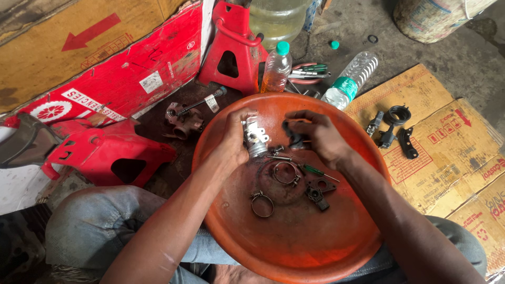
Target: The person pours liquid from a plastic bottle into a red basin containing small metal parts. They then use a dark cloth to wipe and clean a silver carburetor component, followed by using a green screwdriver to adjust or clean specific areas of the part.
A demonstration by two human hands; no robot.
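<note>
Metal part (254,139) — left hand (235,138)

Repair workshop, jack stands (234,50) (red), scattered engine parts (393,131)

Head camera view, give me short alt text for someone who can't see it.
Over an orange basin, the left hand holds a silvery metal part and the right hand a small black part. Hose clamps and a green-handled screwdriver lie inside.
</note>
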